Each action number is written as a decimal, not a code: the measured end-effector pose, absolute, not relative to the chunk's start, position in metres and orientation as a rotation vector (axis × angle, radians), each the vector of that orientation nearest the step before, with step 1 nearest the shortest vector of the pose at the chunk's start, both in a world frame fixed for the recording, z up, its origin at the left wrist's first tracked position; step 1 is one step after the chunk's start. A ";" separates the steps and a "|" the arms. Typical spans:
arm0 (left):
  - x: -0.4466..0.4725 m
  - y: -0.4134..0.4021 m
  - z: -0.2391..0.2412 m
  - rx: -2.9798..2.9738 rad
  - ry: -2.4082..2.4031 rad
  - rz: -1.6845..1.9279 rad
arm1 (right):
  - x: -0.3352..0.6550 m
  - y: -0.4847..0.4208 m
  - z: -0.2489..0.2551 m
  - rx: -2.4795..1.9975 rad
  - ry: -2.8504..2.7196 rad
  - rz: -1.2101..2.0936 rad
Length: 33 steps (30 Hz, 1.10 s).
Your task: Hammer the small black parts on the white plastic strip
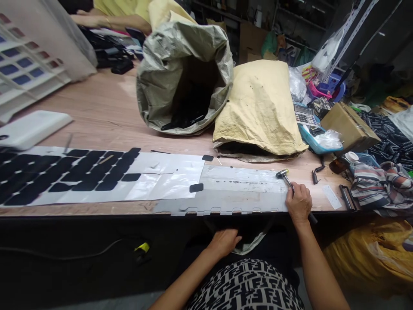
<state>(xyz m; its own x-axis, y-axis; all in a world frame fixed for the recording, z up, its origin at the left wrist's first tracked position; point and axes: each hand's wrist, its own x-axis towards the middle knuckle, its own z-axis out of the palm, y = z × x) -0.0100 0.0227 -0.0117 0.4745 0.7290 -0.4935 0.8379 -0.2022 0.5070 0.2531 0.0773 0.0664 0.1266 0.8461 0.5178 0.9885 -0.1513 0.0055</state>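
My right hand rests at the table's front edge, closed round the handle of a small hammer whose metal head lies on a grey foam mat. My left hand is below the table edge at my lap, fingers curled against a whitish bag; what it grips is hidden. Left of the mat lies a white sheet carrying rows of black rounded pads. Two loose black pads sit near the mat's left end.
An open grey woven sack with black parts inside and a tan sack lie behind the mat. At right: calculator, blue tray, cardboard box, striped cloth. White trays stand at left. Another person's arm is far back.
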 end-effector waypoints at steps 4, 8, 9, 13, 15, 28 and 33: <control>-0.012 0.039 0.049 1.928 0.876 -0.106 | 0.254 0.077 0.064 -2.076 -1.777 -0.587; -0.015 0.098 0.104 1.871 0.808 0.375 | 0.255 0.078 0.061 -2.073 -1.774 -0.583; -0.015 0.118 0.109 1.879 0.960 0.525 | 0.254 0.078 0.061 -2.071 -1.774 -0.583; -0.014 0.197 0.100 1.902 1.706 0.930 | 0.254 0.079 0.062 -2.059 -1.776 -0.588; -0.012 0.224 0.088 1.913 1.918 0.900 | 0.253 0.078 0.063 -2.061 -1.775 -0.591; -0.020 0.193 0.084 1.886 1.870 0.857 | 0.252 0.078 0.065 -2.084 -1.775 -0.559; -0.002 0.142 0.073 2.026 1.408 0.751 | 0.252 0.078 0.063 -2.080 -1.774 -0.572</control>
<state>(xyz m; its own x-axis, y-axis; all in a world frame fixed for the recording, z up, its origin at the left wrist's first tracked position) -0.0017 0.1424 0.0732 0.2931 0.9470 0.1314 0.6364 -0.2958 0.7124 0.2523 0.0775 0.0631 0.1361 0.8475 0.5130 0.9875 -0.1575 -0.0018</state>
